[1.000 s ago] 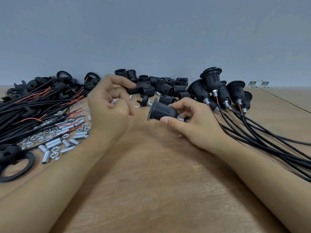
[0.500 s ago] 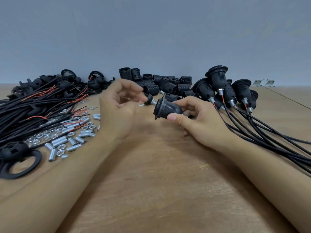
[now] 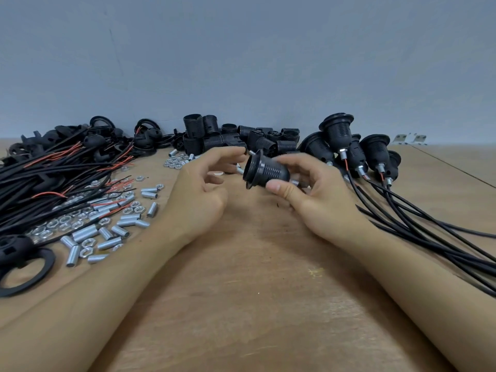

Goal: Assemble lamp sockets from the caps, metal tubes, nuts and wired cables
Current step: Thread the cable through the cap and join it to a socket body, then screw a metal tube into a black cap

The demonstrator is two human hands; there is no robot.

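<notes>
- Right hand [image 3: 316, 200]: thumb and curled fingers grasp a black threaded lamp socket [image 3: 264, 170], held above the table [image 3: 241, 304] on its side, flanged mouth facing left. A short metal tube [image 3: 295, 183] sticks out of its narrow end, just beside the thumb.
- Left hand [image 3: 200, 193]: fingers loosely curled, fingertips [image 3: 241, 151] close to the socket's flange. Whether they touch it or pinch some small part, I cannot tell.
- Behind the hands, against the grey wall [image 3: 241, 63], a pile of loose black socket bodies [image 3: 236, 139]; the hands cover its front edge.
- To the right, finished sockets [image 3: 349, 146] stand clustered, flanges up, their black cables [image 3: 418, 229] trailing toward the near right edge, passing under the right forearm and cut off by the frame.
- To the left, scattered metal tubes [image 3: 107, 232] and hex nuts [image 3: 64, 222] lie mixed on the table; a second small heap of nuts [image 3: 175, 162] sits nearer the wall.
- Further left, a bundle of wired cables [image 3: 48, 178] with red leads, partly overlying the nuts; caps and rings [image 3: 112, 132] behind it are tangled and hard to separate.
- Near left edge: a black ring with cap [image 3: 20, 267], partly cut off.
- Far right, two small pale brackets [image 3: 408, 138], too small to identify.
</notes>
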